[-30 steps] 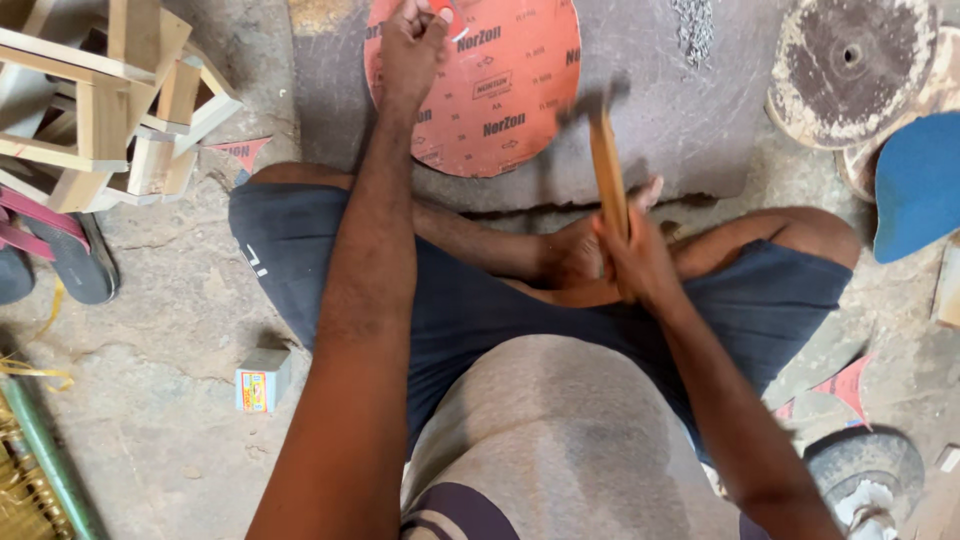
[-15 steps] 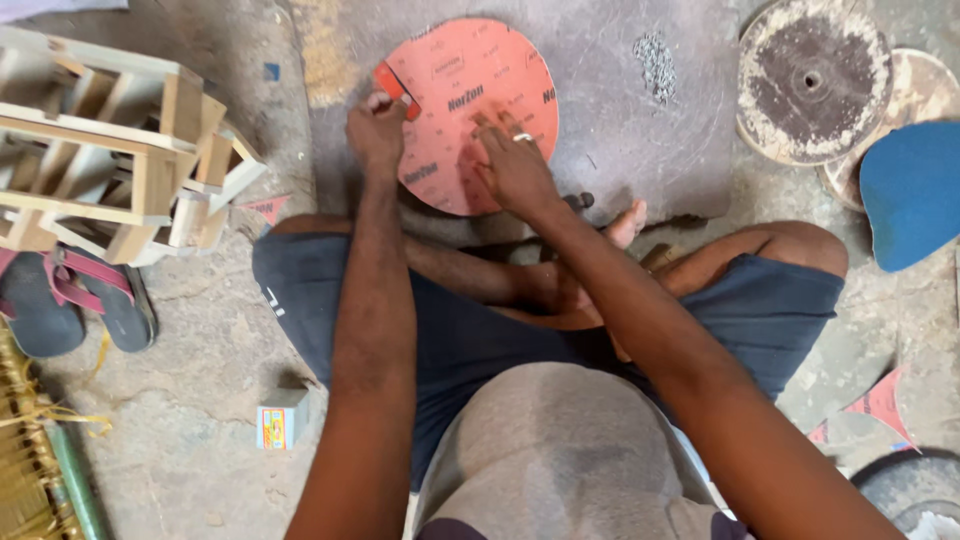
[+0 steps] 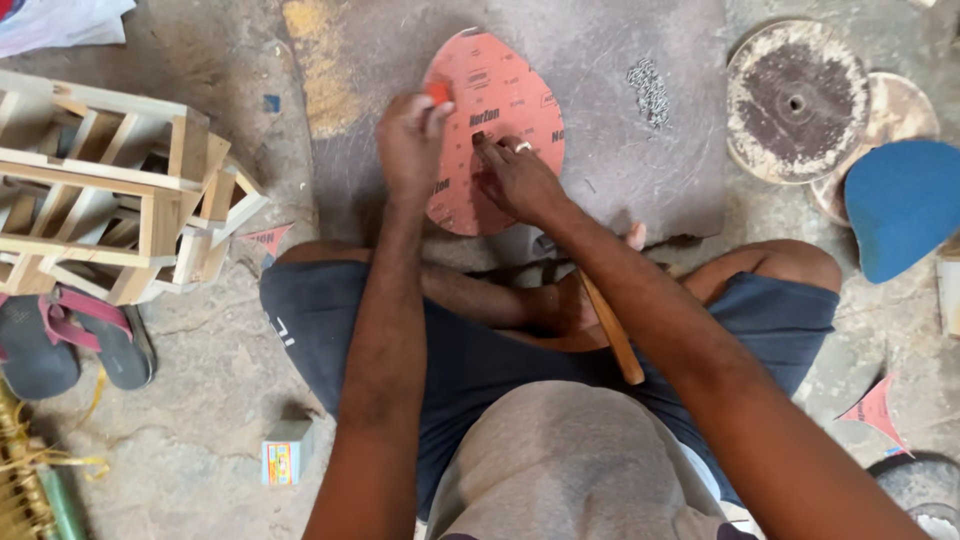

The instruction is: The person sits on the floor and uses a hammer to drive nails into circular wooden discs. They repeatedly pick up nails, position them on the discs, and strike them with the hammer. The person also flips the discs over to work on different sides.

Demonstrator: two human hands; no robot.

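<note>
Head view, looking straight down at crossed legs on a rough concrete floor. Red sanding disc (image 3: 495, 120) lying on a grey stone slab (image 3: 620, 180), round but seen foreshortened, with dark print scattered over its face and its near edge hidden behind the hands. Left hand (image 3: 412, 145) pinching the disc's left rim between thumb and fingers, a small red flap showing above the knuckles. Right hand (image 3: 515, 180) pressed flat-fingered on the disc's middle, a ring on one finger, something small and dark under the fingertips; whether gripped or merely pressed, cannot tell. Wooden handle (image 3: 612, 335) resting loose across the lap, touched by neither hand.

Slab's right half bare save a small heap of metal bits (image 3: 650, 90); slab's near edge just ahead of the shins. Left side crowded by a wooden frame (image 3: 110, 190) and sandals (image 3: 75, 345). Right side taken up by worn grey discs (image 3: 795, 100) and a blue pad (image 3: 900, 205).

Small box (image 3: 283, 452), pale with a bright coloured front, standing on the floor beside the left thigh. Red triangular scraps (image 3: 878, 410) near the right knee.
</note>
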